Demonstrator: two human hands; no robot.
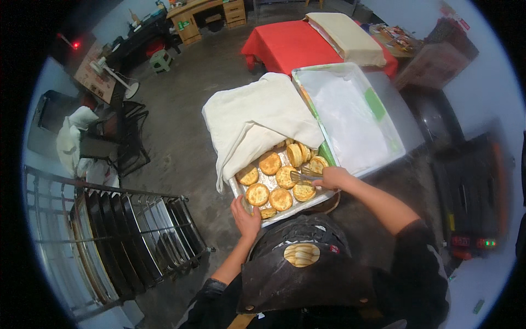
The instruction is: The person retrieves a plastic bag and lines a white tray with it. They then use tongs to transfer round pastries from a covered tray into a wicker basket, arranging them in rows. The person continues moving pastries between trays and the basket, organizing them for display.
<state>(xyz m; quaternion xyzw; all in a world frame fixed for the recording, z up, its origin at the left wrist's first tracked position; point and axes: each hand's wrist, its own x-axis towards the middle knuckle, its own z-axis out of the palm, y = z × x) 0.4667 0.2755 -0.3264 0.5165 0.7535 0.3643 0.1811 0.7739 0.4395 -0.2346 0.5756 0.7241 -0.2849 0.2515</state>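
Round golden-brown flatbreads (280, 199) lie in a shallow metal tray (298, 208) in front of me, some flat and some standing on edge in a row. A cream cloth (257, 109) covers the far part of the tray, its near edge folded back. My right hand (333, 179) is closed around metal tongs (304, 176), whose tips point left among the breads at the tray's right side. Whether they pinch a bread, I cannot tell. At the near left corner, my left hand (246, 218) grips the tray's rim, fingers outside and thumb toward the breads.
A white-lined box (350, 120) stands against the tray's right side. Behind it, a red-covered table (290, 46) bears a cloth-covered tray (346, 38). A metal rack (131, 236) full of dark trays stands at left, beyond it a black chair (131, 134) and a fan (118, 77).
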